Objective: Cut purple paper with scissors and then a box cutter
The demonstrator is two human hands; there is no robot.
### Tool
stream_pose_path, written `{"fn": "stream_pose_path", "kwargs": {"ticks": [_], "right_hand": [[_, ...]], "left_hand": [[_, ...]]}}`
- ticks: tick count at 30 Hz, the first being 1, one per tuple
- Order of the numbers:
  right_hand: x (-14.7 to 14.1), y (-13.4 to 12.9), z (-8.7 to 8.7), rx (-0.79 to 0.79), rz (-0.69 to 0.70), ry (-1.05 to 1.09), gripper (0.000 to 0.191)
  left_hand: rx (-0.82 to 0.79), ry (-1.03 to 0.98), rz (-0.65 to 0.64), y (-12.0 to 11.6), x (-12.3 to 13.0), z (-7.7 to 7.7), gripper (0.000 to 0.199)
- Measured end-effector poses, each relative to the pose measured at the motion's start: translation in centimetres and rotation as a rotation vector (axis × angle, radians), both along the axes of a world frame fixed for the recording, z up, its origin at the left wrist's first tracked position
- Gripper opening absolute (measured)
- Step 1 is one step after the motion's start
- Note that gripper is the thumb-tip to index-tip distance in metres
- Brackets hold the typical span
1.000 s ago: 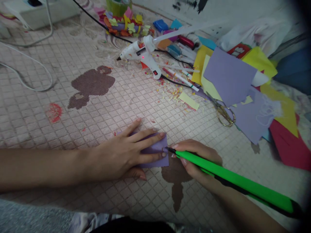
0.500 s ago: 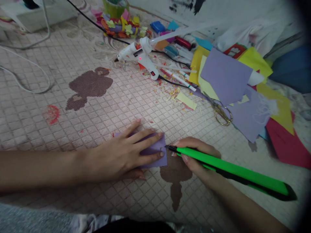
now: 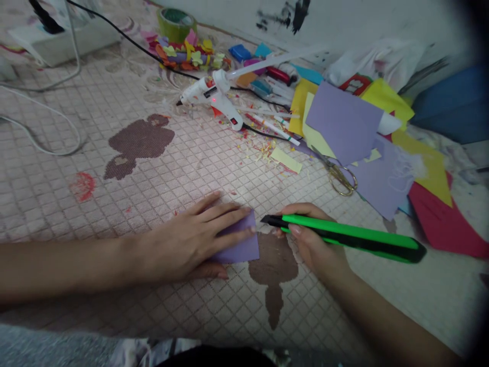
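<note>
Under my left hand [image 3: 194, 237] lies a small piece of purple paper [image 3: 244, 247], pressed flat on the patterned tablecloth [image 3: 183, 311]. The fingers of that hand are stretched out across it, and its right edge shows past the fingertips. My right hand [image 3: 313, 237] grips a green and black utility knife [image 3: 355, 234] near its front end. The blade tip points left, just right of the paper's edge and apart from it.
A white glue gun [image 3: 216, 97] lies behind the hands, its cord trailing off. Gold-handled scissors [image 3: 342, 178] rest beside stacked coloured paper [image 3: 344, 120]. Farther back are green tape [image 3: 176, 25], a flower-covered ring [image 3: 191, 53] and a power strip [image 3: 64, 41].
The knife has come away from the paper's right edge, and its handle has swung up to a flatter angle. My left hand stays on the paper, with its fingers closer together. The view has shifted slightly.
</note>
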State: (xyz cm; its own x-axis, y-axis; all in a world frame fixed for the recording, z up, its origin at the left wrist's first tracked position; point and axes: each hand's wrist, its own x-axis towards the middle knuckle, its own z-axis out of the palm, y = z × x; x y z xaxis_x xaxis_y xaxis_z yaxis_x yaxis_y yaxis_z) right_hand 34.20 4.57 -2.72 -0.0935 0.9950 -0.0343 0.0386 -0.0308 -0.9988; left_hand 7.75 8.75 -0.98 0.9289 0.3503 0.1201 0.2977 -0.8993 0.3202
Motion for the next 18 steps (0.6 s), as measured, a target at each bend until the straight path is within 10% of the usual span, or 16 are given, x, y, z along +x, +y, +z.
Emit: {"fn": "stream_pose_path", "kwargs": {"ticks": [18], "right_hand": [[-1.1,1.2,0.9,-0.027,-0.053,0.163,0.017]], "left_hand": [[0.025,0.019,0.007,0.6,0.2,-0.1,0.064]]}}
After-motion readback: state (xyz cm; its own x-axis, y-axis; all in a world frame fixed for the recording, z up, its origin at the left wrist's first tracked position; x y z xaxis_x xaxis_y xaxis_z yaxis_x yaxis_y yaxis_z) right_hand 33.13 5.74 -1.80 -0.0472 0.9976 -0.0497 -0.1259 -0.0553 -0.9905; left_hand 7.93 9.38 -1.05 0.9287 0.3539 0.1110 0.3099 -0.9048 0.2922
